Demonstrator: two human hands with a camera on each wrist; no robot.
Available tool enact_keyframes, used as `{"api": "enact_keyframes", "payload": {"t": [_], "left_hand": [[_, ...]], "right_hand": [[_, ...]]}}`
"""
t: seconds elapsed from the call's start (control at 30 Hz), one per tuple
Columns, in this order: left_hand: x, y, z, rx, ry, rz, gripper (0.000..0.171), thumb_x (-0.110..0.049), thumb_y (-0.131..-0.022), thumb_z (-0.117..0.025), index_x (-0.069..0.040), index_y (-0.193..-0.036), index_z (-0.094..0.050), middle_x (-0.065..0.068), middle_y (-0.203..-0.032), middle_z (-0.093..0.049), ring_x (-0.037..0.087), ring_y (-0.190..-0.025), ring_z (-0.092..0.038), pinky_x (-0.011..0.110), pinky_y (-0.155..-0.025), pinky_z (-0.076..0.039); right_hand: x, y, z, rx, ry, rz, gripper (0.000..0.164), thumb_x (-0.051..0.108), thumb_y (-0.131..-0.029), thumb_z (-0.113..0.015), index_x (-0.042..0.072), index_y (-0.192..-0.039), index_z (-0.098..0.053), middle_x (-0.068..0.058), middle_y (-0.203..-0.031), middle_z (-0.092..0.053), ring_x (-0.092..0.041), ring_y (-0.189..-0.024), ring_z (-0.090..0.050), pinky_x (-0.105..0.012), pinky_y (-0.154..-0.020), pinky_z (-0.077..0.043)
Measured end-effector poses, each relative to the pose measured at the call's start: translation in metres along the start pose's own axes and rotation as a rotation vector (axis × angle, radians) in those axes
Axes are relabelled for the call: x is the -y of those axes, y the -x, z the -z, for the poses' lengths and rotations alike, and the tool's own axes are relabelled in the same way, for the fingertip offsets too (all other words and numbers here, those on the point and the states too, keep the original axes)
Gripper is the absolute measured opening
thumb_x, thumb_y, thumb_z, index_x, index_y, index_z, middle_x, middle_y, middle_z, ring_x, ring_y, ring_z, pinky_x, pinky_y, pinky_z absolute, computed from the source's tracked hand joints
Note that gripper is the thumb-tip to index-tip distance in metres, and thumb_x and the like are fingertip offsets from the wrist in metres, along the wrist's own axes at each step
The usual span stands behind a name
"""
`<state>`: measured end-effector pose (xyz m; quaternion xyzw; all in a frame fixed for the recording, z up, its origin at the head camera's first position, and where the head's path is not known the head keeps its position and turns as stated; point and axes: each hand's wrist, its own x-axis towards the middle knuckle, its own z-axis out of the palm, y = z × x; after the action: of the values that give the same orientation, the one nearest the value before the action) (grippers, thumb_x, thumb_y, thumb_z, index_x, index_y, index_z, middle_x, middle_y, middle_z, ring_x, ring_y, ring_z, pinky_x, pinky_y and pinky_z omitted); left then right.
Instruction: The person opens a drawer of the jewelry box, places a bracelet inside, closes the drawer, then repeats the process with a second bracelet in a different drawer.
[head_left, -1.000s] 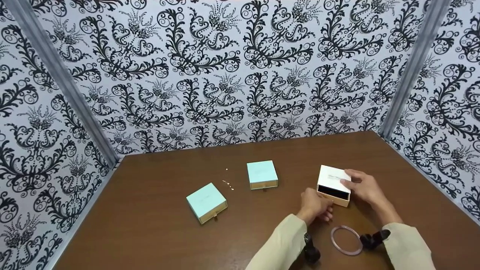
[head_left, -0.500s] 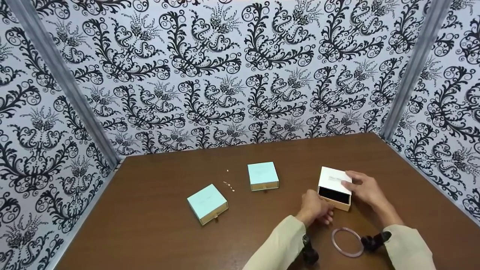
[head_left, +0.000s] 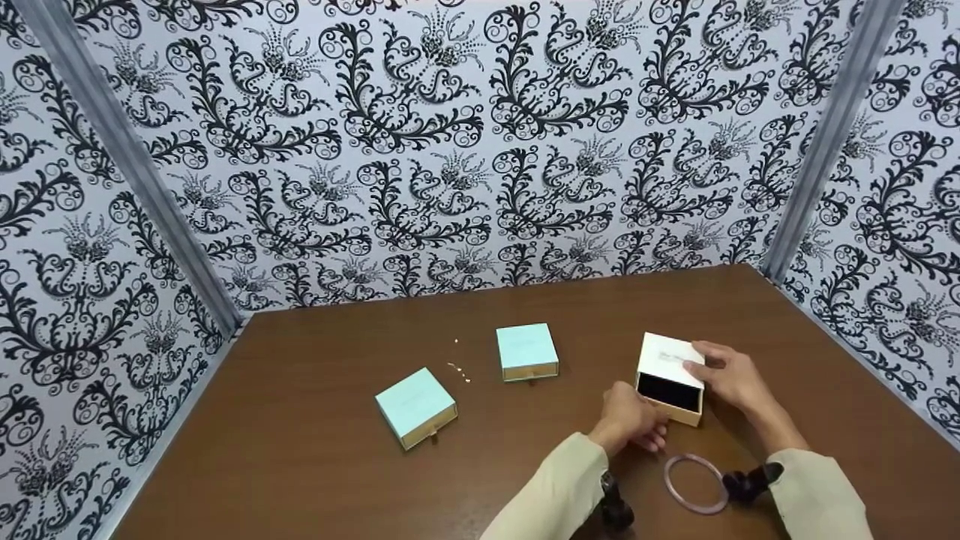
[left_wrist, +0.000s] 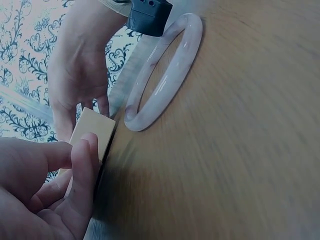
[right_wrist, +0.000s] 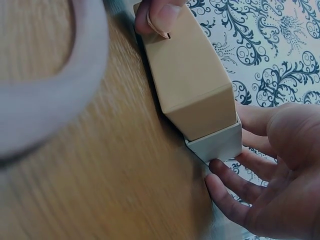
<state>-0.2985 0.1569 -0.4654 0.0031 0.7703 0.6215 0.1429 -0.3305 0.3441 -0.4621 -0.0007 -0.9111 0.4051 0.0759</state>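
Observation:
A white drawer box (head_left: pixel 670 358) stands on the brown table (head_left: pixel 315 465) at the right, its tan drawer (head_left: pixel 681 415) partly pulled out toward me. The visible drawer inside is black. My left hand (head_left: pixel 628 416) is at the drawer's front and pinches the small ribbon pull (right_wrist: pixel 156 26) between thumb and finger. My right hand (head_left: pixel 733 379) holds the white outer sleeve (right_wrist: pixel 220 142) from its right side, thumb on the top. A pale pinkish bangle (left_wrist: pixel 170 90) lies on the table just in front of the box, between my wrists.
Two light-teal drawer boxes, a nearer one (head_left: pixel 415 405) and a farther one (head_left: pixel 526 346), sit shut to the left. Behind them lie a few tiny pale bits (head_left: pixel 466 379). A patterned wall (head_left: pixel 420 150) closes off the table's back. Black wrist cameras (head_left: pixel 751 482) sit near the bangle.
The drawer has slid farther out of the white sleeve toward me, baring more of its black inside. My left hand moves slightly with it; my right hand stays on the sleeve.

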Motion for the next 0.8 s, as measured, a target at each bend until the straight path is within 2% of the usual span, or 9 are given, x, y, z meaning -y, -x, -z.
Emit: {"api": "enact_keyframes", "payload": {"t": [0.23,0.33,0.57,0.8], "left_hand": [[0.0031,0.0039,0.0005,0.012,0.016,-0.018,0.02,0.0,-0.075,-0.069,0.003,-0.057,-0.063,0.01,-0.046,-0.059,0.013,-0.03,-0.048,0.028,-0.032,-0.045],[0.0044,0.0044,0.0003,0.012,0.01,-0.032,0.019,0.001,-0.075,-0.069,0.004,-0.057,-0.062,0.01,-0.045,-0.058,0.013,-0.03,-0.048,0.028,-0.032,-0.045],[0.0063,0.0061,0.0003,0.001,-0.009,-0.038,0.022,-0.001,-0.074,-0.07,0.003,-0.055,-0.062,0.008,-0.043,-0.057,0.013,-0.029,-0.047,0.03,-0.032,-0.045],[0.0082,0.0069,0.0001,-0.009,-0.034,-0.054,0.023,-0.002,-0.073,-0.072,0.001,-0.052,-0.062,0.007,-0.04,-0.056,0.013,-0.029,-0.049,0.031,-0.033,-0.046]], "right_hand": [[-0.0005,-0.001,-0.0005,-0.012,0.013,0.008,0.062,0.039,-0.087,-0.06,-0.002,-0.131,-0.046,-0.025,-0.139,-0.04,-0.042,-0.12,-0.045,-0.044,-0.098,-0.038],[-0.001,-0.0013,-0.0007,-0.018,0.025,0.01,0.062,0.039,-0.087,-0.06,-0.001,-0.131,-0.047,-0.024,-0.139,-0.04,-0.042,-0.119,-0.047,-0.042,-0.096,-0.039],[-0.0006,-0.0009,-0.0001,-0.004,0.013,0.008,0.063,0.04,-0.087,-0.06,-0.001,-0.132,-0.045,-0.025,-0.139,-0.038,-0.043,-0.12,-0.044,-0.048,-0.099,-0.037],[0.0002,-0.001,0.0005,0.003,0.016,0.001,0.063,0.039,-0.088,-0.059,-0.003,-0.133,-0.044,-0.027,-0.139,-0.038,-0.043,-0.121,-0.043,-0.047,-0.099,-0.037]]}}
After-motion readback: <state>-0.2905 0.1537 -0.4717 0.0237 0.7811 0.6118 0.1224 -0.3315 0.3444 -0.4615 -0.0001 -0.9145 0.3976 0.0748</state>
